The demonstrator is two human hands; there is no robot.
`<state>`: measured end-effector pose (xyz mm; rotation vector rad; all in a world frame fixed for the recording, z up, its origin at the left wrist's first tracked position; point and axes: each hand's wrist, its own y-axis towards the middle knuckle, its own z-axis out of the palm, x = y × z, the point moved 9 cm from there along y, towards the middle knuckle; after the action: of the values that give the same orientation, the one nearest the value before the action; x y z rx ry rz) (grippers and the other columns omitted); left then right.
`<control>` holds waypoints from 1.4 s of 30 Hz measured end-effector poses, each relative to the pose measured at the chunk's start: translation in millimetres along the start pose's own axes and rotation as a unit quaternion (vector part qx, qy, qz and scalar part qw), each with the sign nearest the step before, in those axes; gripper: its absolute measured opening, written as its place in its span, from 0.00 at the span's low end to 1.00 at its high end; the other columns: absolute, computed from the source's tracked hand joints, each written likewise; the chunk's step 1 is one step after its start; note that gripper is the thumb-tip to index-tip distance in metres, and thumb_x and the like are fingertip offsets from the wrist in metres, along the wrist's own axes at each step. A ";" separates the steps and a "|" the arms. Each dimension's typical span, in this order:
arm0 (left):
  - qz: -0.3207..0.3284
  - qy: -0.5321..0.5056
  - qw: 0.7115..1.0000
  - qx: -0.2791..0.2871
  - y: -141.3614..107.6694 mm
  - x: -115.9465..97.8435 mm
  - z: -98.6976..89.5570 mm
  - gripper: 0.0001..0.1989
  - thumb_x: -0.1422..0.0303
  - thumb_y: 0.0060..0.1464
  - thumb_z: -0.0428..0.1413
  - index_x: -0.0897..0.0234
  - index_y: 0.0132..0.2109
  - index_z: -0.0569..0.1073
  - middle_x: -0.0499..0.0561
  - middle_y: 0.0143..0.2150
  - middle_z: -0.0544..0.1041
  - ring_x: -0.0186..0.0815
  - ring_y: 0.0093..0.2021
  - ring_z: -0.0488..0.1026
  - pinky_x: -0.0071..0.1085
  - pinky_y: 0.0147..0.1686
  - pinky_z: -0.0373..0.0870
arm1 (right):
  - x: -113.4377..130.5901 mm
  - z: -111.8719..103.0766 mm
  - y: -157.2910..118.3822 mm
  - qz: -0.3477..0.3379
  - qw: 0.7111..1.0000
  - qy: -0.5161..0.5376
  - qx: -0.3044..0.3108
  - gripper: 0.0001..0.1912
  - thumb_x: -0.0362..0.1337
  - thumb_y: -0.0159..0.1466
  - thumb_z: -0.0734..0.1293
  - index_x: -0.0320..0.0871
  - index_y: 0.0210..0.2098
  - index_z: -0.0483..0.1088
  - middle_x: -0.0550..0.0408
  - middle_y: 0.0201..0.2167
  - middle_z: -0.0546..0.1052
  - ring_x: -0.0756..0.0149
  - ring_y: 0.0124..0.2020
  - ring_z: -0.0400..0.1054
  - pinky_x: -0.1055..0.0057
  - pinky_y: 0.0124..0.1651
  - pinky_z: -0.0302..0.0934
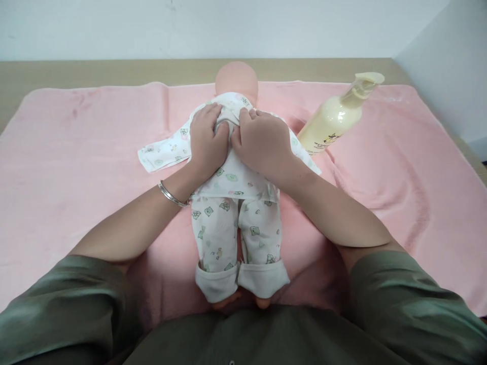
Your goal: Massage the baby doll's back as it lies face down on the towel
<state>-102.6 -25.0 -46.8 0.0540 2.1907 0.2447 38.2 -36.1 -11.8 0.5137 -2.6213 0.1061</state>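
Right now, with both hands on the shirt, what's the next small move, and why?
I'd probably ease the fold flat: the shirt looks creased just below the doll's head, between the left hand and the right hand, and both rest right beside it. Whether either hand pinches cloth isn't clear, so go lightly.

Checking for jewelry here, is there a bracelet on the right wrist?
No, the silver bracelet circles the left wrist, while the right wrist is bare.
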 end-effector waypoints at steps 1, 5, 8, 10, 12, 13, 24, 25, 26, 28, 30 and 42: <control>-0.006 0.009 1.000 -0.008 0.1 -1.2 -1.1 0.11 0.59 0.64 0.55 0.50 0.50 0.78 0.46 0.65 0.77 0.50 0.74 0.63 0.51 0.79 0.55 | -1.8 1.4 1.7 0.007 1.000 -0.005 0.007 0.26 0.44 0.77 0.49 0.38 0.60 0.69 0.36 0.55 0.79 0.35 0.63 0.70 0.39 0.67 0.65; -0.018 0.037 0.999 -0.018 0.6 -6.3 0.3 0.11 0.55 0.65 0.55 0.53 0.46 0.78 0.42 0.63 0.79 0.46 0.73 0.63 0.52 0.79 0.55 | -6.0 3.2 13.9 0.005 1.000 -0.013 0.008 0.29 0.38 0.76 0.54 0.32 0.72 0.60 0.38 0.71 0.68 0.45 0.75 0.60 0.55 0.77 0.56; -0.013 0.036 0.999 -0.024 -0.4 -10.2 0.2 0.12 0.54 0.65 0.55 0.53 0.46 0.78 0.42 0.63 0.79 0.46 0.72 0.64 0.51 0.79 0.56 | -8.2 5.0 19.6 -0.001 1.000 -0.004 0.001 0.31 0.37 0.75 0.55 0.30 0.74 0.58 0.40 0.74 0.65 0.49 0.77 0.55 0.58 0.80 0.50; -0.007 0.032 0.999 -0.031 -1.9 -13.2 -2.4 0.10 0.57 0.64 0.55 0.51 0.46 0.79 0.42 0.62 0.80 0.47 0.71 0.66 0.52 0.78 0.58 | -9.0 6.3 19.6 -0.001 1.000 0.007 -0.002 0.32 0.37 0.75 0.56 0.29 0.74 0.58 0.38 0.74 0.65 0.48 0.77 0.55 0.55 0.80 0.50; -0.008 0.032 0.999 -0.034 -3.0 -14.8 -5.0 0.11 0.60 0.62 0.55 0.50 0.47 0.79 0.44 0.63 0.80 0.49 0.71 0.67 0.51 0.78 0.60 | -8.1 6.0 17.1 -0.003 1.000 0.018 -0.009 0.31 0.37 0.75 0.56 0.29 0.74 0.59 0.38 0.73 0.66 0.45 0.76 0.56 0.51 0.80 0.51; -0.013 0.034 0.999 -0.035 -3.2 -14.3 -6.0 0.12 0.61 0.61 0.55 0.50 0.49 0.79 0.45 0.63 0.79 0.50 0.71 0.67 0.51 0.77 0.60 | -7.2 4.9 15.3 -0.005 1.000 0.021 -0.014 0.30 0.38 0.75 0.56 0.30 0.73 0.60 0.38 0.73 0.66 0.43 0.76 0.58 0.50 0.79 0.52; -0.017 0.053 0.998 -0.027 1.0 -2.9 -4.0 0.19 0.68 0.59 0.56 0.54 0.57 0.77 0.51 0.65 0.78 0.49 0.71 0.69 0.44 0.76 0.62 | -2.3 -2.1 9.9 -0.006 1.000 -0.002 -0.019 0.22 0.37 0.76 0.56 0.37 0.63 0.70 0.39 0.60 0.77 0.42 0.63 0.70 0.49 0.68 0.64; -0.015 0.056 0.998 -0.030 1.0 -3.6 -4.5 0.19 0.69 0.59 0.56 0.55 0.57 0.77 0.51 0.64 0.79 0.49 0.70 0.70 0.44 0.75 0.62 | -3.1 -1.5 11.0 -0.007 1.000 0.007 -0.026 0.22 0.37 0.76 0.57 0.38 0.65 0.70 0.40 0.63 0.76 0.42 0.66 0.69 0.50 0.70 0.63; -0.013 0.060 0.998 -0.033 1.1 -4.5 -5.0 0.20 0.70 0.58 0.56 0.56 0.57 0.77 0.52 0.64 0.79 0.49 0.70 0.71 0.44 0.75 0.63 | -3.7 -1.0 12.0 -0.009 0.999 0.016 -0.033 0.23 0.36 0.76 0.57 0.38 0.66 0.69 0.41 0.65 0.74 0.43 0.68 0.67 0.51 0.72 0.61; -0.009 0.064 0.997 -0.037 1.1 -5.9 -5.7 0.21 0.71 0.57 0.56 0.57 0.57 0.77 0.53 0.63 0.80 0.49 0.69 0.71 0.45 0.75 0.63 | -5.1 0.9 13.6 -0.011 0.999 0.026 -0.042 0.24 0.35 0.76 0.59 0.38 0.68 0.68 0.41 0.69 0.71 0.44 0.72 0.64 0.52 0.75 0.58; -0.009 0.060 0.998 -0.036 1.1 -5.8 -5.5 0.20 0.70 0.58 0.56 0.56 0.56 0.77 0.52 0.63 0.80 0.49 0.69 0.71 0.45 0.76 0.63 | -6.4 2.6 14.5 -0.012 0.998 0.030 -0.045 0.24 0.35 0.75 0.59 0.37 0.69 0.68 0.41 0.70 0.70 0.44 0.72 0.64 0.52 0.76 0.58; -0.023 0.049 0.998 -0.034 -0.1 -8.4 -5.8 0.18 0.70 0.58 0.55 0.52 0.54 0.77 0.49 0.63 0.79 0.49 0.70 0.70 0.48 0.77 0.62 | -11.4 4.7 16.8 -0.023 0.996 0.046 -0.068 0.27 0.40 0.73 0.56 0.39 0.68 0.68 0.45 0.68 0.73 0.50 0.69 0.65 0.53 0.74 0.60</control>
<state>-102.2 -27.0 -36.8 -0.0479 2.2767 0.3006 39.2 -17.4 -20.9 0.5078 -2.5040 -0.0627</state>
